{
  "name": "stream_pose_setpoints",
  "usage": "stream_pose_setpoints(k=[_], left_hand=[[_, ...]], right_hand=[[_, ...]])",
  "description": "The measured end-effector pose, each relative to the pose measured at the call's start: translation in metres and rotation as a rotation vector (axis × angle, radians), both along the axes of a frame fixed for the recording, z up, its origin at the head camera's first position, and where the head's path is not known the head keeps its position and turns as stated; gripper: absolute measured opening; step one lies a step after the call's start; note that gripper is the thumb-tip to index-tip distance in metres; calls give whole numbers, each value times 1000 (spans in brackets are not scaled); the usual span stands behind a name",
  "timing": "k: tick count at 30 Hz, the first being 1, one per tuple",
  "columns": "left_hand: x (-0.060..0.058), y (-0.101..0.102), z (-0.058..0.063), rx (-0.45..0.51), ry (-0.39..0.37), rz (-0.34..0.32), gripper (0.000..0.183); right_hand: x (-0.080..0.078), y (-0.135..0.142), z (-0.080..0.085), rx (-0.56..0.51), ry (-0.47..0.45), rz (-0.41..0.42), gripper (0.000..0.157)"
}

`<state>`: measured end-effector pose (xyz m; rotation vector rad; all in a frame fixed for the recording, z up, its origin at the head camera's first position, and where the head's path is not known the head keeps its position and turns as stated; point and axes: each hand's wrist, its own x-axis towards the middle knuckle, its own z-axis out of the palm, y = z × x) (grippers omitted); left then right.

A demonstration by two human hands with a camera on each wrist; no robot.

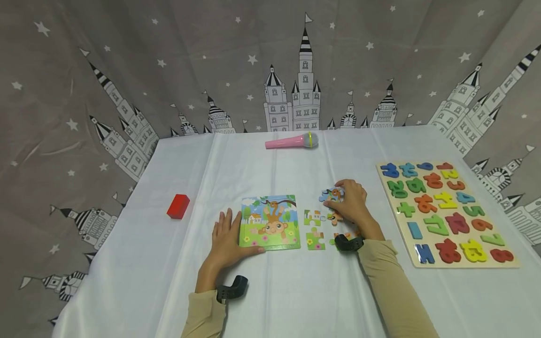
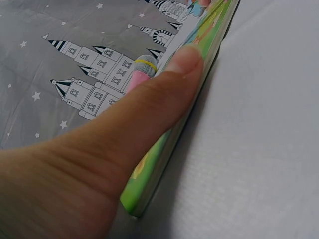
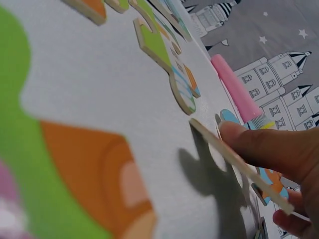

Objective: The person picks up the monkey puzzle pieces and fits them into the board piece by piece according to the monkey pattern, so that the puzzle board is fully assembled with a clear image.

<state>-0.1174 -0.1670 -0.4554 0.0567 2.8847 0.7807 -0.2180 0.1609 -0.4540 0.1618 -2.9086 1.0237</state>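
Note:
My left hand lies at the left side of a square monkey picture board, fingers spread along its edge. In the left wrist view, the thumb rests straight on the board's front edge. To the right of the board, my right hand pinches a wooden jigsaw piece between thumb and fingers. That piece is tilted on edge, with its shadow on the cloth. Loose jigsaw pieces with parts of a monkey scene lie around it, some partly hidden under the right hand and wrist.
A wooden number board with coloured numerals and signs lies at the right. A pink toy microphone is at the back of the white-clothed table. At the left sits a red block. Behind hangs a grey castle-print curtain.

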Motion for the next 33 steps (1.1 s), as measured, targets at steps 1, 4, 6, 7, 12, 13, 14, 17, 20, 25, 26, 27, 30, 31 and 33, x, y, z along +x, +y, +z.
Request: stream_pose_setpoints(k=[1, 4, 6, 7, 12, 13, 14, 17, 20, 25, 26, 27, 30, 31, 33], left_hand=[[0, 0, 0, 0, 1, 0, 115], [-1, 0, 1, 0, 4, 0, 116], [-1, 0, 1, 1, 2, 0, 116], [-1, 0, 1, 2, 0, 0, 116], [-1, 0, 1, 12, -6, 1, 117], [-1, 0, 1, 10, -6, 1, 117], [-1, 0, 1, 10, -5, 0, 117], [-1, 0, 1, 6, -4, -2, 117], [-1, 0, 1, 8, -2, -2, 116], [0, 0, 1, 8, -1, 0, 116], [0, 0, 2, 8, -2, 0, 116], [0, 0, 2, 7, -1, 0, 116], [0, 0, 2, 2, 0, -1, 115], [0, 0, 2, 2, 1, -1, 115], [0, 0, 2, 1, 1, 0, 115]], right_hand=[[0, 0, 1, -7, 4, -2, 61], [1, -1, 3, -34, 7, -1, 59], [1, -1, 4, -56, 9, 1, 58], [1, -1, 5, -68, 10, 3, 57], [2, 1, 5, -139, 19, 12, 48], [2, 2, 5, -153, 16, 13, 47], [3, 2, 5, -166, 13, 15, 45], [5, 3, 6, -197, 7, 24, 42], [7, 4, 7, -217, 9, 45, 41], [8, 3, 8, -230, 52, 86, 40], [8, 3, 8, -232, 62, 102, 39], [8, 3, 8, -238, 67, 120, 37], [8, 3, 7, -281, 58, 186, 28], [8, 3, 6, -292, 51, 201, 26], [9, 2, 6, -315, 31, 219, 21]])
